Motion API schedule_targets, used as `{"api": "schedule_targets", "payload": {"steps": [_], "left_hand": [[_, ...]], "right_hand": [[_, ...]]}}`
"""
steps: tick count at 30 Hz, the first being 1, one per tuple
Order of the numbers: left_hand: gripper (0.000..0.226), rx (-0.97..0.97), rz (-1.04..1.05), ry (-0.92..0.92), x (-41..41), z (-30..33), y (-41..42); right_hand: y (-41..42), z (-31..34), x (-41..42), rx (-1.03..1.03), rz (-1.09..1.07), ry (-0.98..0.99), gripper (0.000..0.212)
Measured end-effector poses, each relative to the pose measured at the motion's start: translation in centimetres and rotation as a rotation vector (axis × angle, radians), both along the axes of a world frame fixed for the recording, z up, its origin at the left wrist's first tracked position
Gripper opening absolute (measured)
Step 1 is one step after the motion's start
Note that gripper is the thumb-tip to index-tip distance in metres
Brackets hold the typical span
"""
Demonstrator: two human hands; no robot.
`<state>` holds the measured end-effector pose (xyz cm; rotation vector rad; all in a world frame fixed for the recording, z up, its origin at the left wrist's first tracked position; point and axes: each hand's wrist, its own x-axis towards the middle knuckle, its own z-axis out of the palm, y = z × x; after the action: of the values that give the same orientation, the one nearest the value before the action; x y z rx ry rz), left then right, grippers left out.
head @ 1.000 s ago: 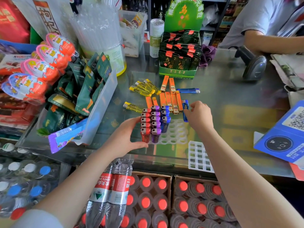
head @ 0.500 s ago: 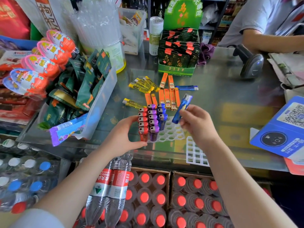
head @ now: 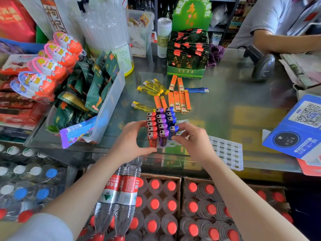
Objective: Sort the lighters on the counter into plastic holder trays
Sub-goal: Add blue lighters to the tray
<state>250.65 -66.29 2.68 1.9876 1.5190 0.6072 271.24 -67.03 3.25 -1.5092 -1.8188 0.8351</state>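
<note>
A white plastic holder tray point(head: 173, 144) sits on the glass counter near its front edge. Upright in it stand a row of red lighters point(head: 151, 126), a row of purple lighters point(head: 161, 124) and a row of blue lighters point(head: 170, 117). My left hand point(head: 133, 141) grips the tray's left side by the red row. My right hand point(head: 192, 140) pinches a blue lighter point(head: 173, 130) standing at the near end of the blue row. Loose on the counter behind lie orange lighters point(head: 178, 100), yellow lighters point(head: 152, 88) and one blue lighter point(head: 197, 90).
A second white tray point(head: 225, 152) lies to the right at the counter edge. A clear bin of green packets point(head: 97, 94) stands left, a green display box point(head: 187, 56) behind, a barcode scanner point(head: 260, 65) and blue QR stand point(head: 298, 129) right. Another person's arm point(head: 284, 42) rests far right.
My right hand lifted a blue lighter off the counter, carried it toward me and stood it in the tray at the near end of the blue row. My left hand stayed on the tray.
</note>
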Motion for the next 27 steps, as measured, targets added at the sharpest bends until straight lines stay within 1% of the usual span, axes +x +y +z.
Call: {"api": "schedule_targets", "payload": {"steps": [3, 7, 9, 11, 13, 14, 17, 20, 23, 27], "left_hand": [[0.075, -0.005, -0.004, -0.001, -0.1, -0.2, 0.1], [0.078, -0.02, -0.003, 0.001, 0.0, -0.2, 0.3], [0.079, -0.027, -0.01, 0.007, -0.1, -0.3, 0.5], [0.08, -0.04, -0.013, 0.01, -0.1, -0.3, 0.7], [0.079, -0.053, -0.012, 0.009, -0.1, -0.3, 1.0], [0.079, -0.058, -0.015, 0.011, -0.1, -0.2, 1.2], [0.079, -0.063, -0.026, 0.01, 0.1, 0.1, 1.6], [0.08, -0.068, -0.021, 0.015, 0.4, 0.3, 1.9], [0.081, -0.071, -0.021, 0.003, 0.5, 0.2, 2.1], [0.078, -0.082, -0.035, -0.01, 0.4, 0.3, 2.5]], "right_hand": [[0.4, 0.3, 0.0, 0.137, 0.02, -0.166, 0.014], [0.6, 0.6, 0.0, 0.157, 0.05, -0.28, 0.012], [0.6, 1.2, -0.2, 0.131, 0.076, -0.36, 0.013], [1.1, 2.1, 0.1, 0.049, 0.15, -0.459, 0.012], [2.3, 2.8, 1.2, -0.027, 0.171, -0.445, 0.009], [3.0, 2.9, 1.7, -0.021, 0.121, -0.392, 0.013], [5.9, 2.1, 3.1, 0.038, -0.161, -0.246, 0.02], [8.9, 0.8, 3.6, 0.041, -0.295, -0.239, 0.023], [11.4, 0.4, 3.6, 0.088, -0.354, -0.31, 0.03], [13.7, -0.3, 3.4, 0.09, -0.29, -0.568, 0.045]]}}
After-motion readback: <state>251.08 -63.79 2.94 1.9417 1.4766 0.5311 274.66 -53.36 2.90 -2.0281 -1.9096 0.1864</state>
